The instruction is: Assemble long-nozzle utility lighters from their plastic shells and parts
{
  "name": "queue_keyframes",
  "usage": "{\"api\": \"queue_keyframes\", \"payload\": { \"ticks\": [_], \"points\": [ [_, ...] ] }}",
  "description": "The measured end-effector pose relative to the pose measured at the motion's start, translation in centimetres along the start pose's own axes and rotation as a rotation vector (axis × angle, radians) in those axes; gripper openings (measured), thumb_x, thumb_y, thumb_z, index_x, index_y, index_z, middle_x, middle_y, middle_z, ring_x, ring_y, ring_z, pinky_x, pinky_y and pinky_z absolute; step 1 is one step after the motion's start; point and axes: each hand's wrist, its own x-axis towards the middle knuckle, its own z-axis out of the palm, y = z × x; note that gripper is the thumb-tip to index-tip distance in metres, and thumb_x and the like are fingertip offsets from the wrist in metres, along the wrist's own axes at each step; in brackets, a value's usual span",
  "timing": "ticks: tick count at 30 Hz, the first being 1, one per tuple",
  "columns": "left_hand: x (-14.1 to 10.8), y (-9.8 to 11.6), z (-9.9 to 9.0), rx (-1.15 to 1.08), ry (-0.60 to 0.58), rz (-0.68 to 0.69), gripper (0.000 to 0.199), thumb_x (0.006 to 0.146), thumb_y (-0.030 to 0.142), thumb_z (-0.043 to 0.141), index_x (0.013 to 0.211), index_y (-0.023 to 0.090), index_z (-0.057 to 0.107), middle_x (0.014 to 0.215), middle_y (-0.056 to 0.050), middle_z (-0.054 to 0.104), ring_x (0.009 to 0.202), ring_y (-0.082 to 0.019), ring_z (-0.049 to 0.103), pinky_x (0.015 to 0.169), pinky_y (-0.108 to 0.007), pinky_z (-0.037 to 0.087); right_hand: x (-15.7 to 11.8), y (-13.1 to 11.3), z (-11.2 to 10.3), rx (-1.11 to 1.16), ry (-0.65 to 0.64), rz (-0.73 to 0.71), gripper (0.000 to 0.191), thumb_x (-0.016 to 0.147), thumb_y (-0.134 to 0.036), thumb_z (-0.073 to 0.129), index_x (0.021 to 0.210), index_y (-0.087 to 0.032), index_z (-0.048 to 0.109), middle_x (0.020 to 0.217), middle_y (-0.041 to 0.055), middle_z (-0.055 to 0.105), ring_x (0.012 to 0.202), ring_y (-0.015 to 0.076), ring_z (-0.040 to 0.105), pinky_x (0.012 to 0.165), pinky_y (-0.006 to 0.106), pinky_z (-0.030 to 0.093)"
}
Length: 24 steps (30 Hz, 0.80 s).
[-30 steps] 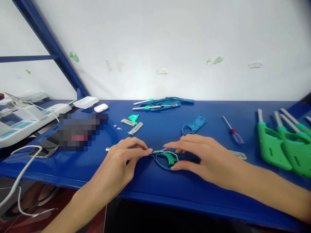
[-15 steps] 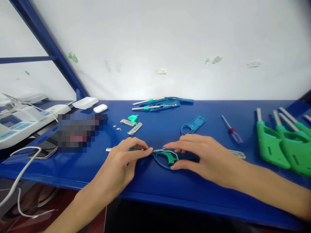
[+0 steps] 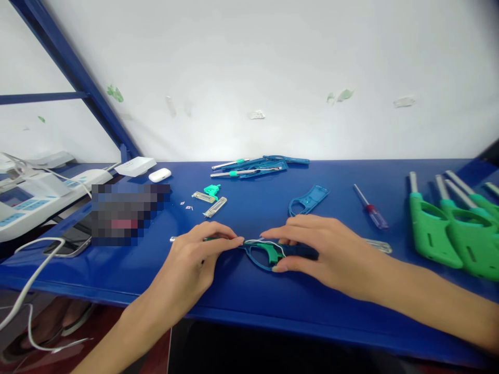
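Observation:
An opened long-reach lighter with a blue half shell lies across the front of the blue table. Inside it show a green trigger and a thin white wire. My left hand pinches the neck end between thumb and forefinger; its metal tip sticks out beyond the knuckles. My right hand grips the handle end, thumb in front and fingers behind, hiding most of it. A loose blue shell half lies just behind the right hand. A clear narrow part is partly covered by the right wrist.
Green lighters stand at the right beside a screwdriver. Blue shells with metal tubes lie by the wall. Small clear parts and a green piece sit left of centre. A phone and white cable are left.
Both hands keep their hold on the lighter with almost no movement. The whole view has shifted slightly.

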Motion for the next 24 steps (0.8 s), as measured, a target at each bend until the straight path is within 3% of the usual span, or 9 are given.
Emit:
{"api": "queue_keyframes", "payload": {
  "ticks": [9, 24],
  "points": [
    [0.20, 0.29, 0.16, -0.052, 0.009, -0.105, 0.032, 0.102, 0.011, 0.051, 0.106, 0.027, 0.079, 0.109, 0.002, 0.073, 0.093, -0.011, 0.071, 0.083, -0.021, 0.054, 0.05, -0.29, 0.01, 0.045, -0.004, 0.047, 0.044, 0.096, -0.052, 0.066, 0.137, -0.035, 0.063, 0.113, 0.0009, 0.069, 0.108, 0.0224, 0.064, 0.093, 0.036, 0.048],
    [0.45, 0.62, 0.08, -0.064, 0.012, -0.098, 0.027, 0.102, 0.015, 0.054, 0.101, 0.026, 0.079, 0.104, 0.001, 0.074, 0.090, -0.013, 0.070, 0.081, -0.024, 0.054, 0.12, -0.44, 0.01, 0.035, 0.020, 0.112, 0.044, 0.094, -0.049, 0.069, 0.135, -0.037, 0.064, 0.112, -0.0004, 0.073, 0.109, 0.0241, 0.066, 0.093, 0.037, 0.052]
  ]
}}
